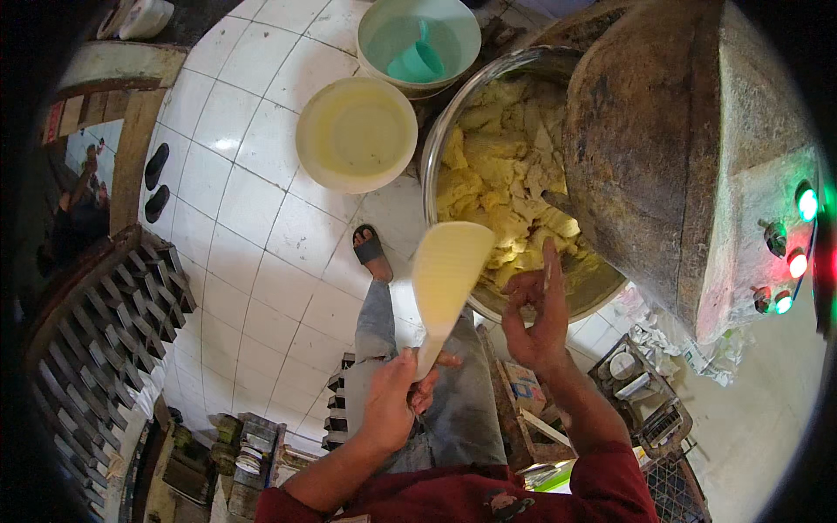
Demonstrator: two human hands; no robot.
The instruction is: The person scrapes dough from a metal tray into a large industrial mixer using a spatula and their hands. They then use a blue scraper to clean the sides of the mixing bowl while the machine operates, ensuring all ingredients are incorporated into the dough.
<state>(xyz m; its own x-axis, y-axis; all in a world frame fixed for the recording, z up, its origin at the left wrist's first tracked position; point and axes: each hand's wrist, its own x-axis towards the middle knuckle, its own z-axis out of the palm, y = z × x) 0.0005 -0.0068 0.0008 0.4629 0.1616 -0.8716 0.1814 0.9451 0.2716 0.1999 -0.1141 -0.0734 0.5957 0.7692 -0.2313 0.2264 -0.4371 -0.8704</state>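
In my left hand [392,399] is the handle of a cream-coloured paddle [453,275], its broad, ribbed blade raised in front of me. My fingers are wrapped round the handle. At the near rim of a large metal mixing bowl [430,166], my right hand [539,314] is held up with some fingers stretched and others bent, and nothing shows in it. Pale yellow dough [501,166] lies in thick, rough lumps inside the bowl. A worn brown mixer head [645,131] hangs over the bowl's right side and hides part of the dough.
A pale basin [307,144] with yellowish liquid stands left of the bowl. Behind it, a water bucket [366,39] holds a turquoise dipper [417,63]. Lit lamps and knobs show on the control panel [758,235]. Black slippers [157,185] lie on white tiles; stacked metal trays [105,349] stand left.
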